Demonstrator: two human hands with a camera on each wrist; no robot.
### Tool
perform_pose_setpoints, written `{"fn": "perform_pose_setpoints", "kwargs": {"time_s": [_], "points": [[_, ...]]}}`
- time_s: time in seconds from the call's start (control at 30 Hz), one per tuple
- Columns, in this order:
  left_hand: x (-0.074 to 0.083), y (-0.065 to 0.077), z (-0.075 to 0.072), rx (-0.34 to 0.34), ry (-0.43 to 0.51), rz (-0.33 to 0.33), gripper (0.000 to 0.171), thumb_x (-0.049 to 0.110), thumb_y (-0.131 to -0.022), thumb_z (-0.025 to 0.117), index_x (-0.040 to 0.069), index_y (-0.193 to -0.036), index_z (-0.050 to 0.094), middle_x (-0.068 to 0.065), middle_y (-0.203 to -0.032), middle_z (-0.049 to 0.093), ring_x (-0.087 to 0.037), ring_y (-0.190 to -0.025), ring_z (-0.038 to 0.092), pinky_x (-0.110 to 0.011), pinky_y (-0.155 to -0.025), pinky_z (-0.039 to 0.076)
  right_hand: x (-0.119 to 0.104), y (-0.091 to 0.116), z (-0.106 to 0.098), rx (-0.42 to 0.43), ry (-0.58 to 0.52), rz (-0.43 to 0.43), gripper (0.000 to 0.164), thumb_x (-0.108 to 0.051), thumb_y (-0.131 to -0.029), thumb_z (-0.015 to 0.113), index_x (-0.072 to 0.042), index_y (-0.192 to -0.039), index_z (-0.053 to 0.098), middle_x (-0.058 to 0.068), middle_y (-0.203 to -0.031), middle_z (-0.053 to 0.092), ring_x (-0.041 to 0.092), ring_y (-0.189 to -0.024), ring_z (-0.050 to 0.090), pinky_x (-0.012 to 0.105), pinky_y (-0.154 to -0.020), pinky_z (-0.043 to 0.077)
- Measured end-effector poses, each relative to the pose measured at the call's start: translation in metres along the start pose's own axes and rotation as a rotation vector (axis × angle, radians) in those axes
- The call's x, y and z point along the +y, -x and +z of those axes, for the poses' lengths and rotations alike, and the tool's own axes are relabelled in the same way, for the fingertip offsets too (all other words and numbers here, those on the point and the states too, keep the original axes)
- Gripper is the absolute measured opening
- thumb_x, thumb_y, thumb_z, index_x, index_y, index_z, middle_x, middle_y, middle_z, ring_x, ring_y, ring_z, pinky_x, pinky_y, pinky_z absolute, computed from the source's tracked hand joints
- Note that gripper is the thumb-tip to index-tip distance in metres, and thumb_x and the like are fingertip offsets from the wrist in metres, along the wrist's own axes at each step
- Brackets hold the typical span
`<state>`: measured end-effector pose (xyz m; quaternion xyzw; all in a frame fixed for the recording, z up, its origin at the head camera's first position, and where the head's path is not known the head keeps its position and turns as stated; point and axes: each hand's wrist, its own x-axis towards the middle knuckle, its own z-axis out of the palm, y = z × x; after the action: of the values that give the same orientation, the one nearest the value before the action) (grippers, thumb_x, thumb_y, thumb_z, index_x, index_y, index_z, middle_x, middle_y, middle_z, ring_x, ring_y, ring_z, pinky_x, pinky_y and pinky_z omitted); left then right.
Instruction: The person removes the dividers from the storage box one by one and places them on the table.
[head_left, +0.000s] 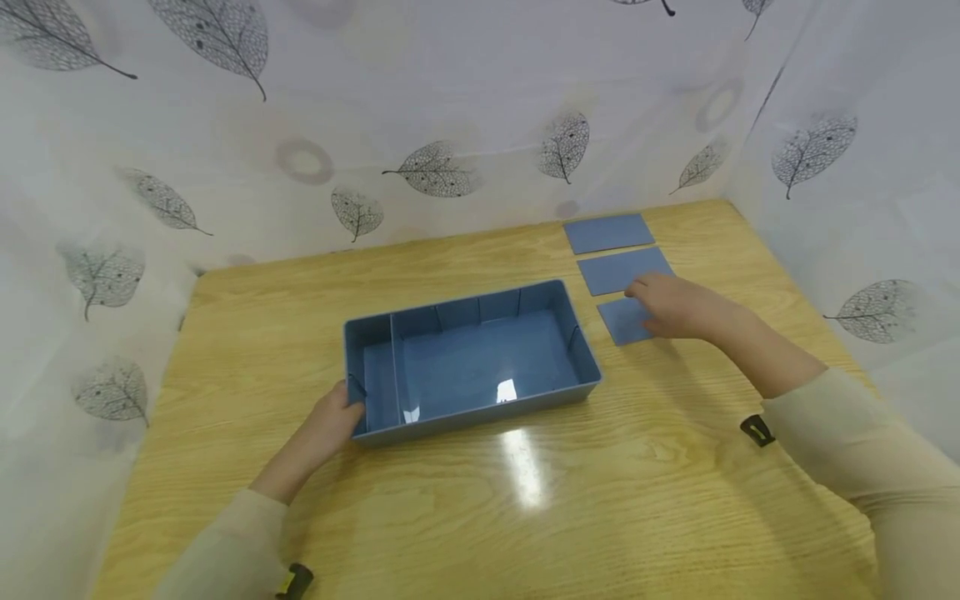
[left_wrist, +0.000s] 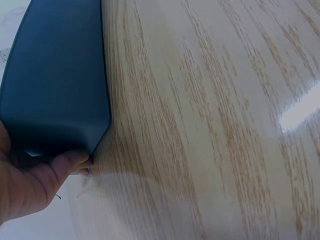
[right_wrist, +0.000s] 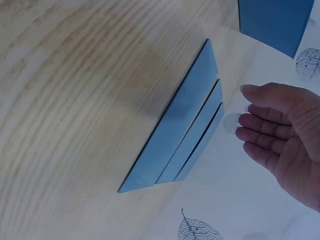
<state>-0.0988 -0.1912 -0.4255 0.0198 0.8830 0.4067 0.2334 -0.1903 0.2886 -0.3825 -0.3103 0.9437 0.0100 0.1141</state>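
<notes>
A shallow blue-grey storage box rests on the table with its open side up. One divider stands across it near the left end, leaving a narrow compartment there. My left hand grips the box's left end wall by the front corner; in the left wrist view the thumb lies against the dark box. Three flat blue panels lie in a column to the right: a far one, a middle one and a near one. Over the near two hovers my right hand, fingers loosely bent and holding nothing.
Pale cloth printed with leaves hangs behind and at both sides of the wooden table. Short slots line the box's inner walls. A dark strap piece shows by each sleeve.
</notes>
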Motion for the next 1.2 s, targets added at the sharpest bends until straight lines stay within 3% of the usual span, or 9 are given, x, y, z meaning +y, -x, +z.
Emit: {"fn": "perform_pose_setpoints", "kwargs": {"time_s": [0.2,0.5,0.73,1.07,1.2], "points": [[-0.001,-0.001,0.0,-0.004,-0.002,-0.005,0.053,0.01,-0.093,0.031,-0.017,-0.138,0.024,-0.037,-0.139,0.035,-0.048,-0.129,0.037,-0.056,-0.101,0.037,-0.012,-0.002,-0.009,0.077,0.032,-0.057,0.049,-0.012,-0.077,0.074,0.011,-0.115,0.054,0.023,-0.109,0.058,0.041,-0.103,0.054,0.051,-0.091,0.044],[-0.003,-0.002,0.0,0.008,0.001,0.002,0.054,0.009,-0.093,0.032,-0.018,-0.138,0.023,-0.038,-0.14,0.034,-0.047,-0.128,0.038,-0.056,-0.101,0.037,-0.026,-0.011,-0.024,0.181,0.122,-0.207,0.049,-0.015,-0.075,0.074,0.009,-0.112,0.053,0.021,-0.106,0.058,0.037,-0.099,0.056,0.048,-0.086,0.047],[-0.003,-0.001,0.0,0.032,-0.012,0.014,0.05,0.008,-0.092,0.035,-0.019,-0.134,0.03,-0.036,-0.131,0.045,-0.038,-0.113,0.05,-0.051,-0.093,0.044,-0.044,-0.028,-0.046,0.127,0.11,-0.238,0.046,-0.012,-0.08,0.071,0.01,-0.115,0.052,0.023,-0.11,0.056,0.038,-0.104,0.054,0.048,-0.091,0.045],[-0.001,0.0,0.0,0.025,-0.027,0.007,0.05,0.009,-0.093,0.034,-0.018,-0.134,0.03,-0.034,-0.125,0.049,-0.034,-0.103,0.053,-0.045,-0.085,0.047,-0.077,-0.051,-0.057,0.043,0.235,-0.321,0.048,-0.019,-0.083,0.07,0.01,-0.117,0.052,0.02,-0.11,0.055,0.034,-0.104,0.052,0.045,-0.092,0.045],[-0.001,0.0,-0.001,0.025,-0.028,0.001,0.05,0.009,-0.093,0.034,-0.019,-0.134,0.03,-0.032,-0.121,0.051,-0.032,-0.097,0.053,-0.041,-0.08,0.047,-0.088,-0.058,-0.061,0.015,0.226,-0.321,0.048,-0.018,-0.083,0.07,0.008,-0.119,0.052,0.018,-0.109,0.055,0.032,-0.103,0.052,0.043,-0.092,0.044]]}}
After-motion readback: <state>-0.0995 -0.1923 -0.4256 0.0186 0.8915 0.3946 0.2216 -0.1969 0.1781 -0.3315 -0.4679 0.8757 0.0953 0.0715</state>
